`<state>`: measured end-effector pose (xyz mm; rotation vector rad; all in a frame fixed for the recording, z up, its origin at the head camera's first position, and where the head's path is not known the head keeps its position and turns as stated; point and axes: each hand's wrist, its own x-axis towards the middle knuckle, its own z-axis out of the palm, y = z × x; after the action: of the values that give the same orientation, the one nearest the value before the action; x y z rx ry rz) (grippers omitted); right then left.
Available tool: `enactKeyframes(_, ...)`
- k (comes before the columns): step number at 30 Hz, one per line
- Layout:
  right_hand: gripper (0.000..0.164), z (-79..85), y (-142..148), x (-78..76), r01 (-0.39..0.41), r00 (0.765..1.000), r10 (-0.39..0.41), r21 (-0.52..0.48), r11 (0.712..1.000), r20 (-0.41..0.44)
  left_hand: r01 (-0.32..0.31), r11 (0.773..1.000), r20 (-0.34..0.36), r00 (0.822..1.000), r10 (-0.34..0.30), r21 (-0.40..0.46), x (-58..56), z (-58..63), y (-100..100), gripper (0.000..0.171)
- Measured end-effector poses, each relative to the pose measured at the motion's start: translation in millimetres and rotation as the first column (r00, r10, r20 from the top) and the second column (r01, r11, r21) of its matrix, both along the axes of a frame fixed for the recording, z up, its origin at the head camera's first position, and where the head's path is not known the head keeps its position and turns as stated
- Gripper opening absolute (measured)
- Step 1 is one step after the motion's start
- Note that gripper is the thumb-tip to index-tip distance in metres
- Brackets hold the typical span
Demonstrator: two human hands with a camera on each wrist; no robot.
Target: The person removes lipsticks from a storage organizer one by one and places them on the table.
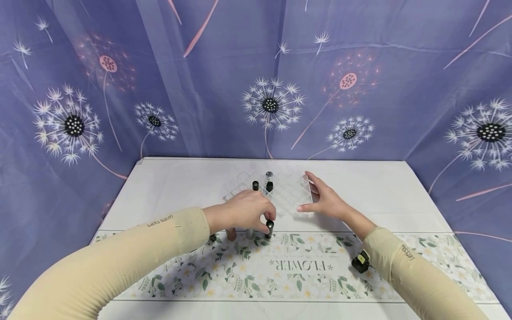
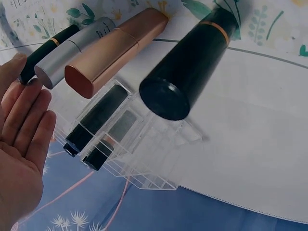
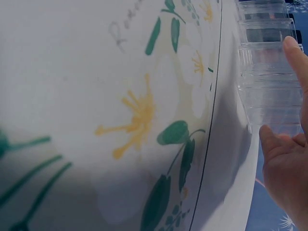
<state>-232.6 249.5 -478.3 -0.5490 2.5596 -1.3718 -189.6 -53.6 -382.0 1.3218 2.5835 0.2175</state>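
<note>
My left hand pinches the cap end of a black lipstick tube with thumb and fingertips. In the left wrist view this tube has a thin gold band and ends a row beside a silver tube, a rose-gold tube and a dark tube with a gold ring. Behind the row lies a clear lattice lipstick holder with two dark tubes in its left part, one black, one partly grey. My right hand grips the holder's right end, thumb at the front corner, index finger at the back.
A white table mat with a floral band reading FLOWER lies under everything. A small black item with a yellow-green mark sits beside the right sleeve. A purple dandelion curtain encloses the back and sides.
</note>
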Motion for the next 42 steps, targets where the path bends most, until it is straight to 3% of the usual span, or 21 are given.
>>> enactKeyframes(10, 0.122, 2.4, -1.6, 0.4, 0.001, 1.000, -0.001, 0.006, 1.000, 0.013, -0.036, 0.998, 0.024, 0.999, 0.034, 0.060, -5.0, 16.8, -14.5, 0.036)
enactKeyframes(20, 0.123, 2.4, -0.7, 0.9, 0.014, 1.000, -0.014, 0.011, 1.000, 0.003, -0.088, 0.989, -0.010, 0.996, 0.090, 0.123, -23.7, 43.2, -35.5, 0.038)
enactKeyframes(26, 0.122, 1.3, -1.2, -0.1, 0.004, 1.000, -0.004, -0.007, 1.000, 0.015, -0.130, 0.978, -0.018, 0.991, 0.134, 0.163, -33.7, 52.6, -50.1, 0.039)
enactKeyframes(42, 0.123, 2.2, -1.8, 0.0, -0.003, 1.000, 0.003, -0.002, 1.000, 0.026, -0.204, 0.965, -0.026, 0.977, 0.211, 0.166, -62.1, 52.7, -62.7, 0.041)
